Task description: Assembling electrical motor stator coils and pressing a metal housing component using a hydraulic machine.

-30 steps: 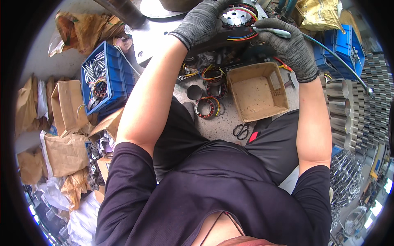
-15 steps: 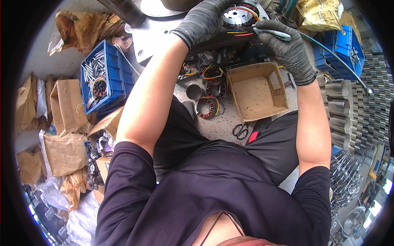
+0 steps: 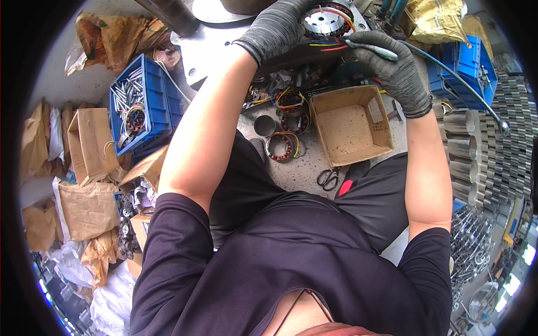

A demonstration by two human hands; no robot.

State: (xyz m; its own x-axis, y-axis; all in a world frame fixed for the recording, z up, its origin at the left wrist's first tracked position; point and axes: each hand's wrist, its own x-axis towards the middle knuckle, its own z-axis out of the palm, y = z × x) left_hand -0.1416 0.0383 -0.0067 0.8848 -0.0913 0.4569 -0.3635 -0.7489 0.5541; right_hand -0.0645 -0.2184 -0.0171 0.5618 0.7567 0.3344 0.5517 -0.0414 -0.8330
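Note:
My right hand (image 3: pixel 392 61), in a grey knit glove, is closed around a slim, pale grey-green tool (image 3: pixel 378 51) with a narrow tip; its exact kind I cannot make out. That tip points left, just below a motor stator (image 3: pixel 325 21) with a white toothed face and dark rim at the top of the view. Red, yellow and blue wires (image 3: pixel 334 49) come off the stator and end close to the tip. Also gloved, my left hand (image 3: pixel 274 31) rests at the stator's left side over the metal plate (image 3: pixel 207 53); its fingers run past the upper edge, mostly hidden.
Below the bench are an open cardboard box (image 3: pixel 353 129), scissors (image 3: pixel 328 179) and wound stator rings (image 3: pixel 282 147). A blue crate (image 3: pixel 145 106) of metal rods stands left. Metal sleeves (image 3: pixel 462 145) are stacked right. A blue-green hose (image 3: pixel 454 70) passes beside my right hand.
My right hand has shifted slightly downward with the tool, whose angle has turned a little. The wire ends have moved slightly. My left hand stays in place.

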